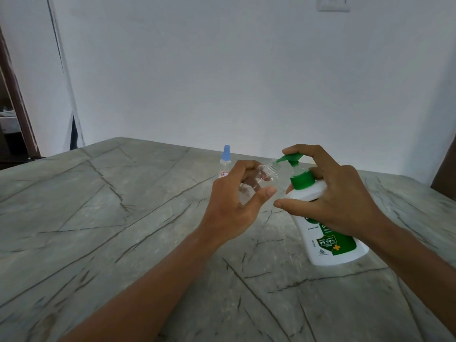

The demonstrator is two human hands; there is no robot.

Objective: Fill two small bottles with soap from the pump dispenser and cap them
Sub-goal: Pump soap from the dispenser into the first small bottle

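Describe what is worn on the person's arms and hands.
Nothing is worn. The left hand and right hand are bare: no gloves, rings or wristbands show. Both forearms are uncovered up to the frame edge, with no sleeve, watch or marking in view. Visible thumbnails look short and unpainted.

The left hand [234, 206] and right hand [345, 201] are bare, with short, trimmed nails. The left forearm [153, 280] and right forearm [419, 255] are bare too, slender, uncovered to the frame's edge.

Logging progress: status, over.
Left hand grips uncapped clear bottle, mouth at spout. Right hand holds dispenser, finger on pump head. Blue-capped bottle stands behind, apart.
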